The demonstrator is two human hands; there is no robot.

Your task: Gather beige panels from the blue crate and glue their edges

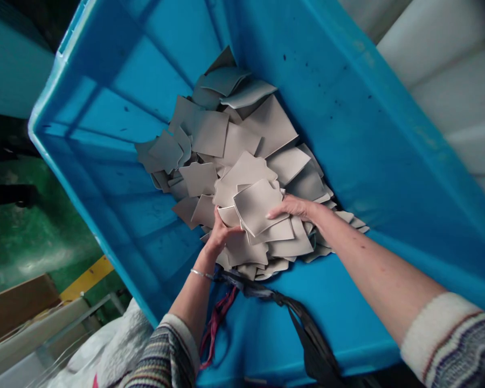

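Right hand (pixel 293 207): grip closed on sheets (pixel 258 207), thumb on top, at their right edge. Left hand (pixel 221 233): thumb and finger spread at left edge, can't tell if gripping. Sheets over near part of pile (pixel 210 132), in blue bin (pixel 388 178). Black strap (pixel 317 345), red cord (pixel 215 323) nearer.

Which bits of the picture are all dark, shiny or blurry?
Head view: dark shadow bands cross the upper-left wall of the blue bin; head view: the green floor has a whitish shine; head view: the pale pieces look sharper than the blurry pale surface at upper right.
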